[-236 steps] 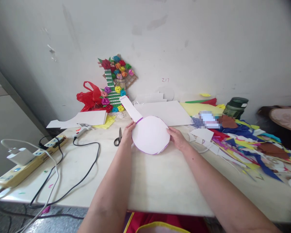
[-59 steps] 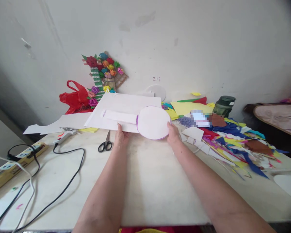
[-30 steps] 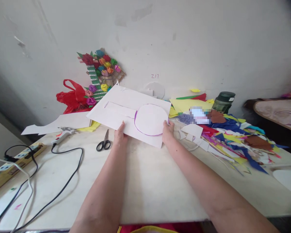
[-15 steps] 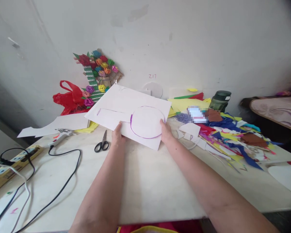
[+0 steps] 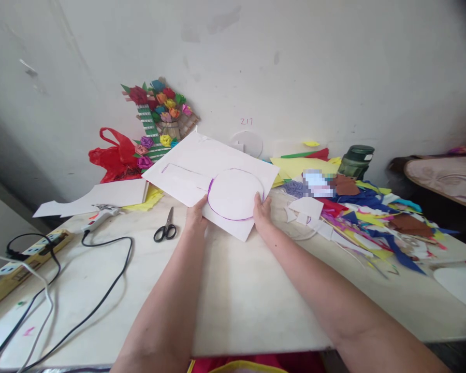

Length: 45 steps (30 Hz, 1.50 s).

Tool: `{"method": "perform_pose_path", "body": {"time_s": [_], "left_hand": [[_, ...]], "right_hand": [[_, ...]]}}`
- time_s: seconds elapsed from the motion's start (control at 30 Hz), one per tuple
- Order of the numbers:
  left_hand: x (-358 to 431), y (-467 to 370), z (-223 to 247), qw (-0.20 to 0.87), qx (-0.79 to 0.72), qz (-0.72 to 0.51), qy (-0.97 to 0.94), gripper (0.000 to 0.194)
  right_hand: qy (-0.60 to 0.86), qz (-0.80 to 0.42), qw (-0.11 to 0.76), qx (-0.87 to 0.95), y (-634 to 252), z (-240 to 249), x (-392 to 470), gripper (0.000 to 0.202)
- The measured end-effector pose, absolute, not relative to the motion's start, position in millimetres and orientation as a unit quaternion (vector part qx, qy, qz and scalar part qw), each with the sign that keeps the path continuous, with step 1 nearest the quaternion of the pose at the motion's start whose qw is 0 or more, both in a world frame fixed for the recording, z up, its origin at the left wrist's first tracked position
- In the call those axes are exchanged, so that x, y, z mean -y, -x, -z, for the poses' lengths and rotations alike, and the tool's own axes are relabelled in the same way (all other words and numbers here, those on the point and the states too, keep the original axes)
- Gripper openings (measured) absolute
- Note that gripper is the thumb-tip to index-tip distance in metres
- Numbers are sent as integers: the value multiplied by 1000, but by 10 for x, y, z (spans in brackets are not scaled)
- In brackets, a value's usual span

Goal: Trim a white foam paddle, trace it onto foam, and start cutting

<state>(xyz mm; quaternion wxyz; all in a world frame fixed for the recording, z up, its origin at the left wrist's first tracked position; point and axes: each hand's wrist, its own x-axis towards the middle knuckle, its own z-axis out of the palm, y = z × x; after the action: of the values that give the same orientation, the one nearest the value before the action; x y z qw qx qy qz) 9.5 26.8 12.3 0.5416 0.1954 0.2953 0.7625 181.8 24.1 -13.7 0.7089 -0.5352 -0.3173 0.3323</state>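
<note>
Two bare hands, the left hand (image 5: 197,213) and the right hand (image 5: 262,210), grip one white card (image 5: 186,151) over the middle of the table (image 5: 248,305). Both thumbs lie on top, and most of the left fingers are hidden. Purple lines on the card show one round shape (image 5: 235,194) and one long strip (image 5: 184,177).

With the card as the middle of a clock, one little stick basket (image 5: 169,129) at 11 holds bright flowers (image 5: 166,103). One red bag (image 5: 114,155) sits between 9 and 10; what is inside is hard to tell. One green bottle (image 5: 355,163) stands between 2 and 3.

One pair of scissors (image 5: 165,232) lies at 8, near the left wrist. Farther out are one glue gun (image 5: 99,218) at 9 and one power strip (image 5: 42,257) at 8. A messy heap of scraps (image 5: 396,228) spreads from 3 to 4.
</note>
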Motion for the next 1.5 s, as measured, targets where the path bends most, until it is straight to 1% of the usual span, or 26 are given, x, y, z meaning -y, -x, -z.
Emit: {"method": "perform_pose_path", "body": {"time_s": [0.23, 0.33, 0.43, 0.6, 0.7, 0.83, 0.93, 1.1, 1.17, 1.23, 1.37, 1.43, 1.5], "left_hand": [[-275, -12, -123, 513, -329, -775, -164, 36], [-268, -10, -136, 515, -340, -772, -150, 36], [-267, -33, -139, 530, -347, -761, -136, 37], [-236, -113, -146, 543, -308, -762, -170, 39], [-212, -161, -156, 555, -284, -760, -183, 40], [-202, -201, -142, 566, -247, -757, -216, 45], [-208, -208, -119, 560, -258, -756, -221, 47], [-228, -136, -102, 534, -303, -768, -184, 40], [-234, -77, -102, 537, -319, -762, -172, 39], [-237, -17, -106, 546, -333, -751, -166, 39], [-226, 66, -115, 570, -351, -724, -167, 41], [-221, 95, -112, 585, -349, -714, -163, 43], [-223, 123, -101, 603, -338, -703, -166, 42]], "right_hand": [[493, -343, 701, 384, -1764, 142, -205, 67], [506, -342, 685, 396, -1764, 112, -167, 72], [519, -325, 680, 403, -1776, 94, -143, 68], [520, -303, 690, 401, -1784, 104, -153, 52], [540, -299, 687, 384, -1782, 109, -169, 48], [590, -276, 651, 390, -1775, 106, -175, 47], [600, -261, 642, 400, -1752, 100, -165, 47], [578, -236, 671, 399, -1692, 97, -138, 39], [578, -249, 672, 391, -1688, 97, -137, 36], [569, -272, 682, 370, -1704, 98, -150, 37], [506, -332, 747, 275, -1769, 95, -213, 53], [449, -393, 767, 236, -1802, 83, -243, 50], [388, -472, 759, 225, -1828, 61, -255, 42]]}}
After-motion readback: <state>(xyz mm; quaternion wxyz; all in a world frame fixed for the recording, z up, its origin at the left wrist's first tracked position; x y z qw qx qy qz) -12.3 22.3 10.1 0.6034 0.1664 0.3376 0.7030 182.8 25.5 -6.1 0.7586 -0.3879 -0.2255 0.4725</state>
